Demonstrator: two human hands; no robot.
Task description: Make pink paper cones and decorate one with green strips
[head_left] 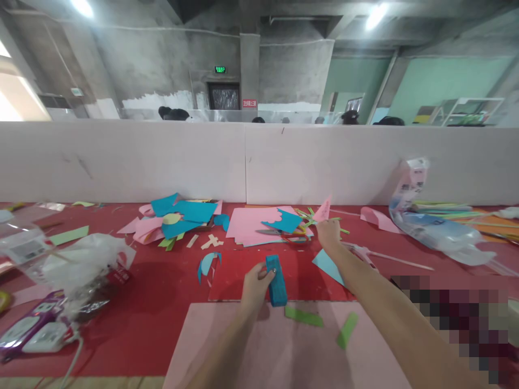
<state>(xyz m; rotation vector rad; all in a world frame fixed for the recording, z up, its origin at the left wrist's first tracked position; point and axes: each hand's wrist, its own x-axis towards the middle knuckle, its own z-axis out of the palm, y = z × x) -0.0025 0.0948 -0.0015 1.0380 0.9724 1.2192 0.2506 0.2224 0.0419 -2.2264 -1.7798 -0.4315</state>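
My left hand (256,286) is closed round the upper left side of a blue oblong block (278,289), holding it tilted over the red board (235,281). Its kind I cannot make out. Farther off, my right hand (329,233) reaches forward among paper scraps, its fingers curled and mostly hidden. A pink paper piece (323,209) stands right at those fingers; whether they grip it does not show. Scissors with orange handles (298,235) lie left of that hand, on pink sheets (247,222). Beneath the right wrist is a light blue paper piece (327,266).
Two green paper strips (304,316) lie on the pink board (211,346) closest to me. Cut blue paper (194,210) is heaped left of centre. Plastic bags (91,265) and a power strip (36,329) occupy the left. A white partition (182,162) runs behind the table.
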